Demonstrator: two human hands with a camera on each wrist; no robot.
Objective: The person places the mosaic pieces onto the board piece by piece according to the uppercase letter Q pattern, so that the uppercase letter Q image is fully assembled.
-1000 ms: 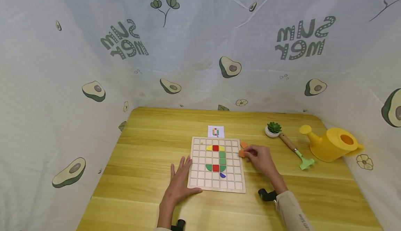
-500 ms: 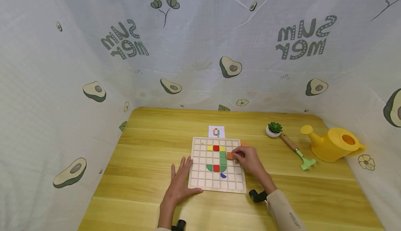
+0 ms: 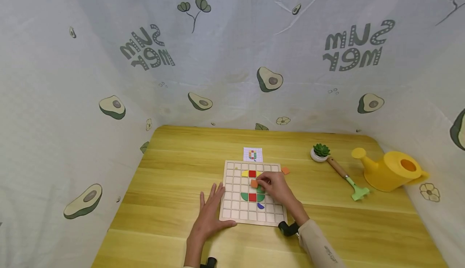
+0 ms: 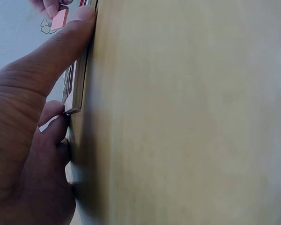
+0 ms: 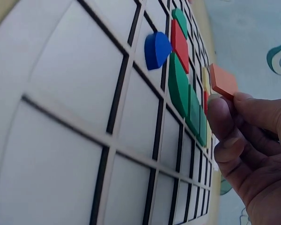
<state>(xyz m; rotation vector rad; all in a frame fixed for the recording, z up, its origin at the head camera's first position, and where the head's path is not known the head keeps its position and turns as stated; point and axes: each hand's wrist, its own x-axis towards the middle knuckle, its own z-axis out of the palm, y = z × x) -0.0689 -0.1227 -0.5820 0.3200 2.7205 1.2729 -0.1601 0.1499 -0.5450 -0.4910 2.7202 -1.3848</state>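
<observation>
Between thumb and fingertips, my right hand (image 3: 277, 187) pinches an orange square tile (image 5: 223, 80) above the wooden grid board (image 3: 232, 214). My left hand (image 3: 208, 215) rests at the board's near left corner with fingers spread, the thumb touching the front edge in the left wrist view. Set in the grid are red tiles (image 3: 252, 197), a yellow tile (image 3: 245, 173), a quarter-round green tile (image 3: 244, 196) and green tiles (image 5: 193, 110) on the right side. A blue rounded piece (image 5: 157, 50) lies below them. My right hand partly covers the yellow and green tiles on the right.
A second orange tile (image 3: 285, 170) lies off the board's upper right edge. Behind the board is a printed pattern card (image 3: 253, 153). To the right are a potted succulent (image 3: 320, 152), a small rake (image 3: 346, 178) and a yellow watering can (image 3: 392, 171).
My right hand has carried the orange tile leftward from the board's right edge to over its middle columns. My left hand stays at the corner.
</observation>
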